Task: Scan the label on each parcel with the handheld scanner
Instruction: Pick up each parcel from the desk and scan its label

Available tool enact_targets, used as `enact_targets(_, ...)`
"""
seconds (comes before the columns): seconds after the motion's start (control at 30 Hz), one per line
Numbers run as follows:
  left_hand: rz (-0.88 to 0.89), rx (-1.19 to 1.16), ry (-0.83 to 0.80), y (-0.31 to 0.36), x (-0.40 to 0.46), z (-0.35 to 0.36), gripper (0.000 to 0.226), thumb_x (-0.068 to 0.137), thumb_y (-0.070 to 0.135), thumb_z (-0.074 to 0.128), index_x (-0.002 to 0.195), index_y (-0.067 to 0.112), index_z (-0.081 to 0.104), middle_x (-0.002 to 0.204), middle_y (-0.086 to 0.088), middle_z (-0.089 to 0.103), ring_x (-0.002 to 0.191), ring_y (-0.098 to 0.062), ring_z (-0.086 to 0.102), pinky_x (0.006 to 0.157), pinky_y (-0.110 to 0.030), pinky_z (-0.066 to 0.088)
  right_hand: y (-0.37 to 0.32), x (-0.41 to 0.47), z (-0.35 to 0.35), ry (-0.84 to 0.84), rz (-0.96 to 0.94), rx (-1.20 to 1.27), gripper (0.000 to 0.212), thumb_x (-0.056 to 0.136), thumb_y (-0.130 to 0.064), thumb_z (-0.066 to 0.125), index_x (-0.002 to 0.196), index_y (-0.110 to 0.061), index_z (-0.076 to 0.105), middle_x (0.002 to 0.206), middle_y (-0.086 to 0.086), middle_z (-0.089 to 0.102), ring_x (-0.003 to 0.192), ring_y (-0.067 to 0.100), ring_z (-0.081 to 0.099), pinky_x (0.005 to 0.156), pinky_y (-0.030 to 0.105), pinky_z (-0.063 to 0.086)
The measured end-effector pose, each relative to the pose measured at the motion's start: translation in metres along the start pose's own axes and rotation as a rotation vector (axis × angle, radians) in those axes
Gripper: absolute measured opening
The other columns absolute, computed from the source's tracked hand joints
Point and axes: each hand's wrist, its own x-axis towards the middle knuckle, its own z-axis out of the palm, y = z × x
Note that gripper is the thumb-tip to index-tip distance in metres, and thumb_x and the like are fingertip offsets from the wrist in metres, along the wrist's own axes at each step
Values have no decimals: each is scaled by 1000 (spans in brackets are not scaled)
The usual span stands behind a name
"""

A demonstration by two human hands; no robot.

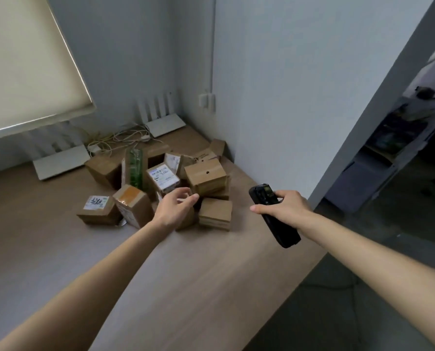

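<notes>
Several small cardboard parcels lie heaped in the far corner of the wooden desk (176, 269). One parcel (163, 180) shows a white label on top, another (96, 209) at the left has a small white label, and one (133, 203) carries an orange patch. A plain box (215, 213) sits at the front right of the heap. My left hand (174, 208) hovers over the front of the heap, fingers apart, holding nothing. To the right of the pile, my right hand (283, 203) grips a black handheld scanner (274, 216), its head pointing away from me.
Two white routers (59, 160) (164, 124) with upright antennas stand along the back wall, with tangled cables (120, 140) between them. A roller blind (21, 72) hangs at the upper left. The desk's right edge drops beside a grey wall and a doorway (401, 160).
</notes>
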Motion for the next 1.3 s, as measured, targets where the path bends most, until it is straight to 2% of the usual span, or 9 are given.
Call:
enact_targets(0.17, -85, 18, -85, -42, 51, 40, 57, 98, 43, 60, 148, 18, 48, 143, -8, 55, 129, -22, 53, 109, -40, 46, 35, 71, 34, -93, 148, 86, 72, 64, -59, 92, 120, -22, 67, 107, 0, 72, 102, 23, 67, 88, 37, 55)
enact_targets(0.33, -162, 52, -106, -85, 95, 80, 62, 97, 46, 61, 150, 21, 44, 150, -5, 49, 136, -21, 46, 115, -45, 40, 68, 139, 75, -141, 210, 88, 104, 50, -67, 93, 135, -16, 61, 122, 4, 69, 107, 23, 66, 87, 36, 55)
enact_targets(0.47, -234, 32, -95, -109, 124, 107, 69, 98, 43, 61, 157, 21, 34, 157, -2, 42, 141, -21, 42, 116, -39, 37, 81, 178, 99, -194, 212, 106, 95, 62, -56, 94, 139, -16, 57, 127, 5, 67, 108, 22, 63, 87, 34, 51)
enact_targets(0.63, -321, 27, -9, -123, 147, 137, 74, 98, 42, 61, 160, 23, 24, 162, -2, 34, 146, -23, 36, 117, -39, 32, 86, 216, 124, -265, 158, 175, 57, 65, -49, 95, 110, -26, 69, 106, -4, 74, 99, 16, 70, 93, 34, 57)
enact_targets(0.73, -344, -1, 36, -129, 153, 146, 76, 99, 41, 60, 161, 22, 20, 162, -2, 33, 146, -22, 36, 118, -39, 33, 83, 225, 132, -309, 130, 274, 48, 72, -42, 93, 109, -24, 68, 96, -11, 70, 91, 9, 68, 78, 26, 54)
enact_targets(0.8, -356, -34, 47, -129, 153, 149, 74, 100, 39, 59, 160, 20, 21, 160, -2, 37, 141, -21, 42, 115, -38, 38, 82, 229, 136, -314, 122, 309, 45, 74, -43, 92, 106, -25, 66, 96, -11, 70, 92, 8, 67, 70, 21, 49)
enact_targets(1.0, -394, -115, 116, -118, 145, 157, 54, 100, 38, 57, 148, 19, 41, 139, -2, 51, 118, -20, 52, 93, -33, 45, 85, 228, 126, -292, 146, 361, 50, 76, -48, 89, 111, -21, 65, 102, -5, 72, 93, 9, 66, 72, 24, 50)
enact_targets(1.2, -393, -245, 273, -100, 123, 156, 29, 98, 47, 59, 102, 18, 54, 103, -8, 59, 102, -31, 61, 89, -48, 55, 85, 204, 107, -254, 103, 391, 58, 78, -50, 86, 120, -20, 61, 105, -7, 69, 93, 6, 63, 71, 23, 49)
enact_targets(1.3, -355, -321, 257, -89, 101, 149, 38, 97, 40, 63, 124, 15, 53, 118, -8, 61, 109, -28, 62, 94, -46, 57, 82, 180, 95, -244, 62, 396, 56, 79, -49, 85, 121, -19, 63, 105, -8, 68, 93, 4, 62, 70, 21, 47)
